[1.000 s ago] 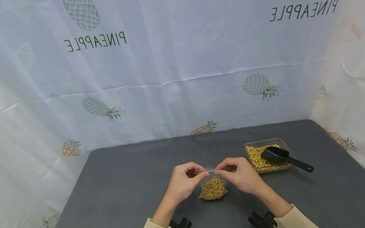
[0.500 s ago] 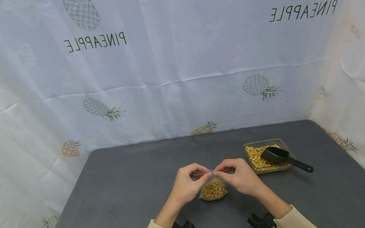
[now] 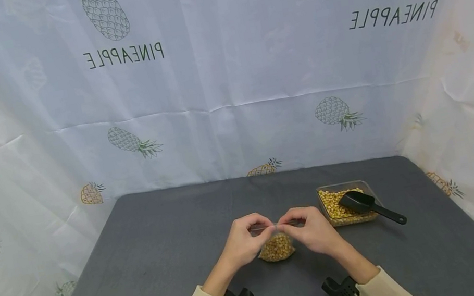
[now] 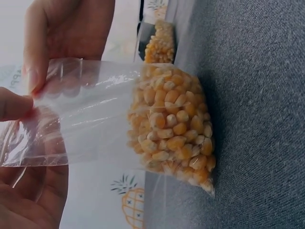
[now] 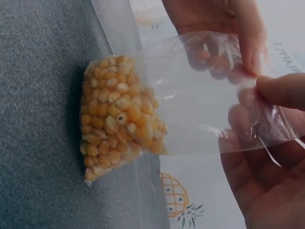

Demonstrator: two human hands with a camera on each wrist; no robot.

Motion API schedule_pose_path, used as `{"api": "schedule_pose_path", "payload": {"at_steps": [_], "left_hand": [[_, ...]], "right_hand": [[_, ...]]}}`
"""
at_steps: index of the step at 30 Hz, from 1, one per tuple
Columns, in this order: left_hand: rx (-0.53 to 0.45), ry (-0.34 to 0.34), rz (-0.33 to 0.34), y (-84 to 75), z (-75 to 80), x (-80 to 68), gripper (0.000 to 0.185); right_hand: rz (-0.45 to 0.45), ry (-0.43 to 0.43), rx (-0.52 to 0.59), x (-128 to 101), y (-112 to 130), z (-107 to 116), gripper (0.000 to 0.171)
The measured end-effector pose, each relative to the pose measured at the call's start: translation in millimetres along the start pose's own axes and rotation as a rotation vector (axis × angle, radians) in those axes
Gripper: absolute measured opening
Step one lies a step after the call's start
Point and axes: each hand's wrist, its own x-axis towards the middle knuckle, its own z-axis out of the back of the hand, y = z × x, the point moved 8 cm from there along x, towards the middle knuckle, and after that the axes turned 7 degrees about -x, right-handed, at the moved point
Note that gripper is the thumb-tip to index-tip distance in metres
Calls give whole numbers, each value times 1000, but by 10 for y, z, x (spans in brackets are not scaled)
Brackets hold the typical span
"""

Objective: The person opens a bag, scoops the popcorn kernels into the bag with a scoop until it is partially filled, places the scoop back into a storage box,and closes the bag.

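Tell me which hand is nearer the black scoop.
Right. The right hand pinches the bag just left of the black scoop; the left hand pinches the bag's far side, farther away.

On the desk [image 3: 152, 258], the only obstacles stand at 3 o'clock of the hands: a clear tray of corn [image 3: 346, 201] with a black scoop [image 3: 368, 205] whose handle juts toward 4 o'clock. From 7 through 12 o'clock the dark surface lies open, bounded by the pineapple-print curtain [image 3: 227, 91].
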Motion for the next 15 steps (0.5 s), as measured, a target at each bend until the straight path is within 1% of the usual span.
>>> {"api": "schedule_pose_path", "payload": {"at_steps": [6,11,15], "left_hand": [[3,2,15,20,44,-1,7],[15,-10,39,49,86,4,8],[23,-18,45,63,124,6,8]], "right_hand": [[-15,8,-32,11,-37,37,10],[-65,17,-41,12,-82,84,13],[-100,30,-50,10,-114,124,13]]}}
